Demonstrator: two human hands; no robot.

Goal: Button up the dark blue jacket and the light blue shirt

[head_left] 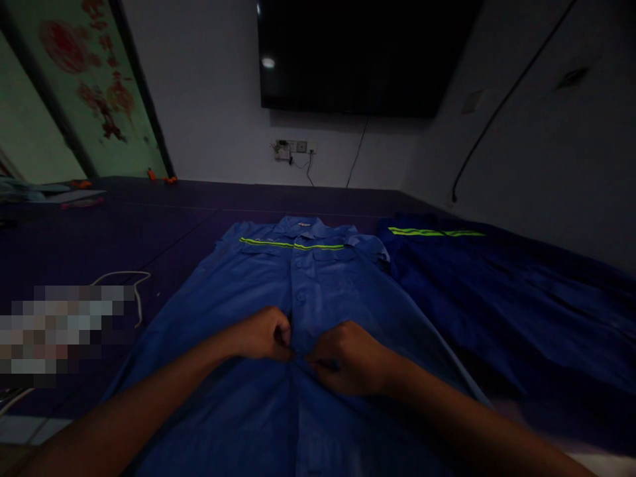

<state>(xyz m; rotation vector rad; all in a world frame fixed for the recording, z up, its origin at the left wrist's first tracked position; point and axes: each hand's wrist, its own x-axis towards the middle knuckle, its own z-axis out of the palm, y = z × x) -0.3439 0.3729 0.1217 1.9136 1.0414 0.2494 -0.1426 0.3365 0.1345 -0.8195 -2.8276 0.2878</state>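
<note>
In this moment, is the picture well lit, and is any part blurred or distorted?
Head view: dim overall, with a blue cast; a small glare spot on the television; a pixelated patch at left; wall lines bend near the edges; both hands on the blue shirt stay readable.

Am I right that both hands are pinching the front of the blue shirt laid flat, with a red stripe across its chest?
Not quite: the stripe is bright yellow-green, not red, as the head view shows. The rest holds: the left hand and right hand pinch the front of the blue shirt laid flat.
</note>
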